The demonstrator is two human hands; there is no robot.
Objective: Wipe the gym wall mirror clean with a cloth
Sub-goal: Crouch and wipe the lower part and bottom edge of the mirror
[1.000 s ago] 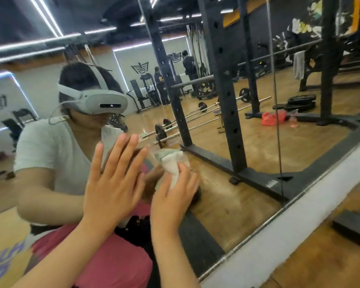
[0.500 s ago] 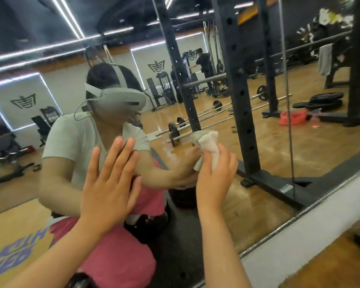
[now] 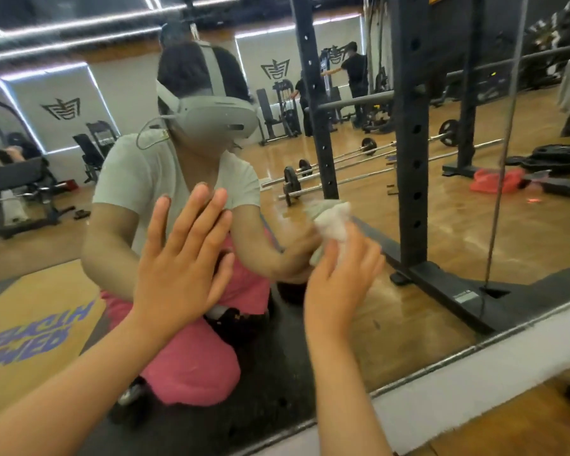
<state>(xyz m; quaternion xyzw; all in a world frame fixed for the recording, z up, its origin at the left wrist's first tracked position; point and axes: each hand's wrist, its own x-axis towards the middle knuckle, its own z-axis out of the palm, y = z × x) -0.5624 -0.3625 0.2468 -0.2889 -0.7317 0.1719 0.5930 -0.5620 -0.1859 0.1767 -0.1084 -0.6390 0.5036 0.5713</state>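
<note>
Now, starting left, my left hand (image 3: 181, 258) lies flat on the mirror (image 3: 448, 232), fingers straight and close together, holding nothing. Its reflected fingertips meet it at the top. That hand looks much as it did a second ago.

To its right, my right hand (image 3: 339, 284) has its fingers curled round the bunched white cloth (image 3: 333, 222) and presses it to the glass. A second ago this hand sat almost against the left one. It has since travelled rightward and a little up, so the two are now well apart. In the last half second it has barely shifted.

Beyond the right hand, the reflected black rack upright (image 3: 408, 159) stands just beside the cloth. Further right, a red bundle (image 3: 494, 184) lies on the reflected wood floor. Below that hand runs the white wall strip (image 3: 474, 380) under the mirror's lower edge.

Both forearms are cut off by the bottom of the view. The lower half of the cloth is hidden behind my fingers. A faint haze shows on the glass right of the right hand. I cannot tell whether it is residue or glare.
</note>
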